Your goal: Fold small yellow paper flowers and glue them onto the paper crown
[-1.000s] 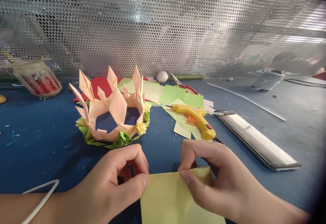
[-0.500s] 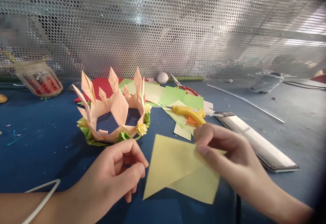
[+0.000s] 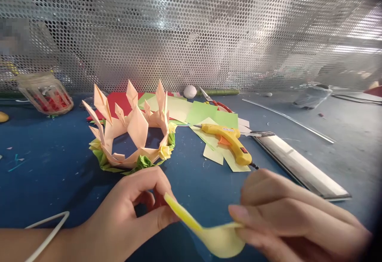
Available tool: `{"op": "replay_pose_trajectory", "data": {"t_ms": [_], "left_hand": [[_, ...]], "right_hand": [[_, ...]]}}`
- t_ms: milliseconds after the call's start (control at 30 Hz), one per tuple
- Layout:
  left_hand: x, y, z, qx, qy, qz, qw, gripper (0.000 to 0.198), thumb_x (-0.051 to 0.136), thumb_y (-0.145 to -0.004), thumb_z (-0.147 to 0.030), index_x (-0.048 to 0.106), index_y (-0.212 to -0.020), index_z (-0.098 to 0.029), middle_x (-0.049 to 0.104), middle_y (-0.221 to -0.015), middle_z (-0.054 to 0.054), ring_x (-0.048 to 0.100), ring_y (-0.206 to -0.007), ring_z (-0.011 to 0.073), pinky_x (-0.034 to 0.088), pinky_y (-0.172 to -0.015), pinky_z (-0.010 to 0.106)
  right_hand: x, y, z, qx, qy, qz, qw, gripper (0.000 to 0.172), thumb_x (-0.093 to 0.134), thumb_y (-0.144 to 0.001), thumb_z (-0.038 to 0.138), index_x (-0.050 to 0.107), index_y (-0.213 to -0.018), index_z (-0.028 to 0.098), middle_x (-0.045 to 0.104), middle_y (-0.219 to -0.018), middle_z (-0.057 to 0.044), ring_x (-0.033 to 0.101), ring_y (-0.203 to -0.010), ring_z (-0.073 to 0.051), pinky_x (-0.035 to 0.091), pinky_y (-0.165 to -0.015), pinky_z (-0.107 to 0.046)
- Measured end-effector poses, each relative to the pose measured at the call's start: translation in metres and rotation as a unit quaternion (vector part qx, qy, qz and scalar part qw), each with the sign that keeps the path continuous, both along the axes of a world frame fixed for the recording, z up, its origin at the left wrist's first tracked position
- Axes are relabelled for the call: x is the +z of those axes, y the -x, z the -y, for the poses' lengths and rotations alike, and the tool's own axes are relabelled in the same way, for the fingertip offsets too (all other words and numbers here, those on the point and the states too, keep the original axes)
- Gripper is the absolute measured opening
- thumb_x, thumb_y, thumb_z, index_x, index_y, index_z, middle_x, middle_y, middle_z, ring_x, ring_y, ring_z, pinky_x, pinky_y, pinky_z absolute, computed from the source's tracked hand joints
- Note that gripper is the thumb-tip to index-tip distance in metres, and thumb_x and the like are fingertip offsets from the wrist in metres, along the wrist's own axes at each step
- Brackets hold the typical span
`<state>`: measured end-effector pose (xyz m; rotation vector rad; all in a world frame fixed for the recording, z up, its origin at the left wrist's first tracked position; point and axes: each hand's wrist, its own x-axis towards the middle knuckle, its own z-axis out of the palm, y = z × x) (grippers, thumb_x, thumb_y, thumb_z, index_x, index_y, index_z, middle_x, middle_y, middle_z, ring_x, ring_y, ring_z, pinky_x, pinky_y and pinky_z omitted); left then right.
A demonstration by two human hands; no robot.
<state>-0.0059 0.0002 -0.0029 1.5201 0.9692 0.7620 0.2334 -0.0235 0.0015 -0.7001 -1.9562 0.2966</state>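
Between my two hands a sheet of pale yellow paper hangs edge-on, sagging into a curve above the blue table. My left hand, a white cord around its wrist, is closed in a pinch on the paper's left end. At the other end my right hand grips the sheet between thumb and fingers, slightly blurred. Just beyond my left hand stands a peach folded-paper crown, its base trimmed with green leaves and yellow paper flowers. A yellow glue gun lies past my right hand.
Green and yellow paper sheets lie under and behind the glue gun. Red-handled scissors and a white ball are at the back by a perforated metal screen. A jar stands left, a dark glossy slab right.
My right hand has moved down and toward me, turning the paper from facing me to edge-on and bent. My left hand now pinches the paper too. The glue gun's handle shows.
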Motion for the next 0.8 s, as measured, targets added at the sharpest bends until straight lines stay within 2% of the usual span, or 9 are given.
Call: {"op": "replay_pose_trajectory", "data": {"t_ms": [67,133,200,300,367,533,633,733,800], "left_hand": [[0.001,0.001,0.002,0.006,-0.022,-0.018,1.000,0.030,0.070,-0.084,-0.036,0.053,-0.065,-0.022,0.048,-0.065,-0.006,0.043,-0.059,0.0110,0.036,-0.053,0.020],[0.001,0.001,0.005,0.000,-0.041,-0.037,0.998,0.030,0.068,-0.086,-0.035,0.050,-0.065,-0.023,0.046,-0.064,-0.006,0.044,-0.059,0.0124,0.038,-0.055,0.022],[0.002,0.001,0.007,-0.014,-0.057,-0.048,0.997,0.030,0.069,-0.084,-0.035,0.050,-0.064,-0.024,0.048,-0.064,-0.005,0.047,-0.060,0.0143,0.042,-0.057,0.024],[0.003,0.001,0.007,-0.006,-0.044,-0.049,0.998,0.029,0.071,-0.082,-0.035,0.052,-0.064,-0.024,0.053,-0.066,-0.003,0.051,-0.064,0.0167,0.046,-0.062,0.026],[0.002,0.001,0.006,0.011,-0.015,-0.047,0.999,0.026,0.071,-0.082,-0.036,0.053,-0.066,-0.024,0.054,-0.068,-0.003,0.052,-0.067,0.0171,0.047,-0.063,0.026],[0.001,0.000,0.002,0.027,0.073,-0.028,0.997,0.028,0.071,-0.082,-0.042,0.052,-0.073,-0.023,0.049,-0.066,-0.005,0.049,-0.065,0.0154,0.040,-0.057,0.024],[0.001,0.000,0.001,0.023,0.091,-0.008,0.996,0.029,0.069,-0.084,-0.044,0.051,-0.074,-0.023,0.049,-0.069,-0.005,0.046,-0.066,0.0148,0.039,-0.059,0.024],[0.002,-0.001,0.000,0.009,0.063,-0.002,0.998,0.024,0.069,-0.087,-0.041,0.055,-0.075,-0.024,0.055,-0.076,-0.004,0.050,-0.071,0.0153,0.043,-0.066,0.025],[0.003,-0.001,0.000,-0.006,0.006,0.001,1.000,0.021,0.071,-0.086,-0.033,0.058,-0.072,-0.023,0.057,-0.076,-0.005,0.053,-0.073,0.0145,0.044,-0.069,0.024]], "right_hand": [[0.000,-0.001,-0.003,-0.058,0.017,-0.038,0.997,0.007,0.073,-0.088,0.023,0.068,-0.084,0.025,0.064,-0.067,0.001,0.058,-0.057,-0.015,0.050,-0.056,-0.031],[0.002,-0.001,-0.008,-0.115,0.065,-0.072,0.989,0.020,0.079,-0.083,0.033,0.065,-0.070,0.028,0.059,-0.061,0.003,0.052,-0.058,-0.018,0.047,-0.062,-0.034],[0.004,-0.001,-0.012,-0.134,0.128,-0.099,0.978,0.031,0.081,-0.079,0.043,0.060,-0.061,0.029,0.055,-0.058,0.003,0.047,-0.059,-0.018,0.045,-0.061,-0.035],[0.005,0.000,-0.017,-0.101,0.194,-0.139,0.966,0.043,0.073,-0.081,0.057,0.057,-0.056,0.027,0.049,-0.055,0.003,0.043,-0.054,-0.017,0.039,-0.052,-0.032],[0.004,-0.001,-0.018,-0.077,0.211,-0.157,0.962,0.044,0.069,-0.082,0.061,0.058,-0.057,0.027,0.048,-0.053,0.003,0.042,-0.050,-0.016,0.036,-0.048,-0.031],[0.001,-0.002,-0.014,-0.094,0.229,-0.198,0.948,0.036,0.068,-0.085,0.058,0.068,-0.063,0.030,0.061,-0.058,0.001,0.049,-0.052,-0.018,0.040,-0.050,-0.033],[0.002,-0.002,-0.017,-0.095,0.278,-0.246,0.924,0.037,0.066,-0.087,0.059,0.072,-0.065,0.029,0.063,-0.057,0.000,0.052,-0.051,-0.018,0.040,-0.048,-0.032],[0.003,-0.002,-0.022,-0.010,0.358,-0.281,0.890,0.040,0.057,-0.094,0.057,0.075,-0.071,0.029,0.062,-0.050,0.001,0.052,-0.048,-0.016,0.041,-0.048,-0.028],[0.002,0.000,-0.023,0.052,0.381,-0.235,0.893,0.040,0.051,-0.097,0.056,0.077,-0.082,0.030,0.070,-0.060,0.000,0.059,-0.057,-0.016,0.048,-0.055,-0.026]]}}
